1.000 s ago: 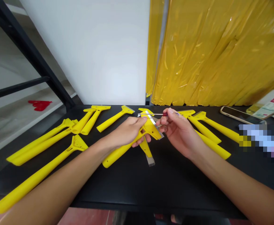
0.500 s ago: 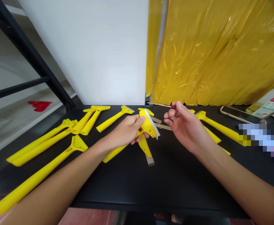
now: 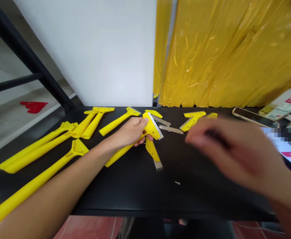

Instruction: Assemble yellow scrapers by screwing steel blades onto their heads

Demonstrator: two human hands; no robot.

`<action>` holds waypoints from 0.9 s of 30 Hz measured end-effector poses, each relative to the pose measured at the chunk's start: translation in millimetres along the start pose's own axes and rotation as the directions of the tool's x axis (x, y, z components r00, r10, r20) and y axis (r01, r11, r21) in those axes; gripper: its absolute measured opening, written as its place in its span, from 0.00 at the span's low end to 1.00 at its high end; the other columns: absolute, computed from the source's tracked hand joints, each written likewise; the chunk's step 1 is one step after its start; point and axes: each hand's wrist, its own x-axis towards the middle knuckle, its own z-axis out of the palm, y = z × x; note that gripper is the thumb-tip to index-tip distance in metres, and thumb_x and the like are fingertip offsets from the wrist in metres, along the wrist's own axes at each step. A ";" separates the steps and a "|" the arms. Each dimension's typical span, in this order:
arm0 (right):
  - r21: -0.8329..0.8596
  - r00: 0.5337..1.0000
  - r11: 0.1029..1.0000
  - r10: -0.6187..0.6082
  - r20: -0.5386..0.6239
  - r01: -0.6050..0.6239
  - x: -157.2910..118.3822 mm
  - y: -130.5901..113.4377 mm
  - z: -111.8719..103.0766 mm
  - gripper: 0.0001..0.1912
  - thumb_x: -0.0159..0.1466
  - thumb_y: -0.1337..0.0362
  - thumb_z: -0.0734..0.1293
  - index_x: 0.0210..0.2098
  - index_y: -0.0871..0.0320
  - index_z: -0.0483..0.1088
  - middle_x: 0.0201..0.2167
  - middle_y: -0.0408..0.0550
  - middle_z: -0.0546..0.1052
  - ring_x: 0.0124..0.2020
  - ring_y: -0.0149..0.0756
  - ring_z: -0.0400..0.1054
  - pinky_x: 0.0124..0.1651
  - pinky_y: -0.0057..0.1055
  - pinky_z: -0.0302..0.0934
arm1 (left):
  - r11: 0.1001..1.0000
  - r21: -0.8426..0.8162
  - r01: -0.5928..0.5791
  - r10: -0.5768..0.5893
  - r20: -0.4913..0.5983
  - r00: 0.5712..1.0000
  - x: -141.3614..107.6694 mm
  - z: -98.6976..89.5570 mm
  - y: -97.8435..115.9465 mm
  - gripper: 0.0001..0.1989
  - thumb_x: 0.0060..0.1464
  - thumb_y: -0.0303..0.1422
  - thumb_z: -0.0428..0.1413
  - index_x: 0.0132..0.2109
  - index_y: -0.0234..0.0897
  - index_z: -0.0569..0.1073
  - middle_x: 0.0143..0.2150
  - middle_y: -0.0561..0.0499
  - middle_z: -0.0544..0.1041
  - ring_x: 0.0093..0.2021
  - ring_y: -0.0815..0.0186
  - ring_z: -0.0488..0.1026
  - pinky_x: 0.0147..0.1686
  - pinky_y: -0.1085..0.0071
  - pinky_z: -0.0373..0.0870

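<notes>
A: From the head view, what room did the table point(image 3: 125, 194) give?

B: Its near edge ran straight across, and open black surface stretched from there toward the scraper point(image 3: 151, 128), with a small screw point(image 3: 177, 183) lying on it. The white panel point(image 3: 105, 53) and yellow film point(image 3: 230, 53) stood along the table's far edge.

A: What was everything made of?

B: Mostly smooth yellow plastic. The other scrapers point(image 3: 36, 186), with long rounded handles and flared heads, lay mainly on the table's left part. Flat metal blades point(image 3: 170, 129) lay near its far middle, and angular yellow plates point(image 3: 192, 120) at its far right. The film looked glossy and creased.

A: And the scraper's direction?

B: It slanted over the table's middle, handle toward the near left, head and metal strip toward the far right.

A: The hands?

B: The left hand point(image 3: 132, 131) was wrapped round the scraper, thumb by its head. The right hand point(image 3: 235, 151) was over the table's right part, badly blurred; I couldn't tell whether it pinched anything.
</notes>
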 end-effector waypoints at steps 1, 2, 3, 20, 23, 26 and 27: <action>-0.213 0.981 0.971 -0.064 0.185 0.103 -15.2 -2.1 3.9 0.04 0.68 0.58 0.69 0.42 0.45 0.76 0.36 0.44 0.77 0.34 0.37 0.72 0.36 0.33 0.62 | 1.000 0.001 -0.008 0.008 -0.003 1.000 0.6 -0.2 -1.3 0.20 0.70 0.39 0.43 0.35 0.33 0.72 0.31 0.42 0.80 0.16 0.73 0.63 0.14 0.74 0.59; -0.335 0.959 0.921 -0.114 0.261 0.200 -29.4 -0.5 9.3 0.08 0.68 0.59 0.69 0.47 0.44 0.76 0.37 0.44 0.78 0.30 0.34 0.72 0.32 0.32 0.61 | 1.000 0.002 -0.017 0.017 -0.009 1.000 1.1 -0.4 -2.5 0.20 0.70 0.39 0.44 0.35 0.33 0.72 0.31 0.42 0.80 0.16 0.73 0.63 0.14 0.74 0.59; -0.425 0.945 0.873 -0.109 0.310 0.240 -41.8 4.3 15.6 0.11 0.68 0.59 0.69 0.50 0.45 0.75 0.39 0.44 0.78 0.27 0.33 0.71 0.30 0.32 0.60 | 1.000 0.005 -0.024 0.024 -0.013 1.000 1.6 -0.6 -3.5 0.21 0.70 0.40 0.44 0.34 0.34 0.72 0.31 0.42 0.80 0.16 0.73 0.63 0.14 0.74 0.59; -0.432 0.946 0.900 0.092 0.311 0.055 -54.3 36.7 38.6 0.06 0.68 0.67 0.66 0.39 0.55 0.76 0.36 0.47 0.77 0.32 0.36 0.75 0.37 0.33 0.67 | 0.731 0.649 -0.210 0.446 -0.222 0.867 -9.5 4.9 0.9 0.14 0.71 0.39 0.44 0.35 0.41 0.62 0.25 0.53 0.67 0.27 0.64 0.68 0.27 0.68 0.54; -0.281 0.988 0.960 0.045 0.147 -0.002 -34.0 31.0 23.4 0.03 0.66 0.64 0.69 0.37 0.54 0.77 0.34 0.46 0.78 0.32 0.34 0.73 0.36 0.31 0.66 | 0.651 0.722 -0.234 0.514 -0.193 0.836 -13.3 9.9 3.3 0.14 0.72 0.38 0.42 0.36 0.41 0.62 0.25 0.55 0.64 0.26 0.65 0.64 0.28 0.67 0.53; -0.049 0.983 0.984 0.167 -0.082 -0.171 -0.1 25.3 0.3 0.06 0.62 0.57 0.74 0.32 0.52 0.79 0.26 0.43 0.76 0.22 0.29 0.62 0.22 0.27 0.55 | 0.600 0.773 -0.206 0.520 -0.182 0.835 -15.6 11.0 4.5 0.14 0.73 0.38 0.41 0.39 0.39 0.64 0.26 0.54 0.65 0.25 0.65 0.64 0.28 0.67 0.53; 0.112 0.965 0.965 0.246 -0.095 -0.235 12.1 24.5 -5.6 0.08 0.61 0.56 0.74 0.32 0.53 0.80 0.27 0.44 0.77 0.19 0.25 0.56 0.18 0.26 0.48 | 0.561 0.806 -0.189 0.536 -0.179 0.825 -16.0 10.3 4.4 0.14 0.73 0.38 0.40 0.41 0.39 0.65 0.26 0.54 0.67 0.25 0.65 0.65 0.28 0.68 0.54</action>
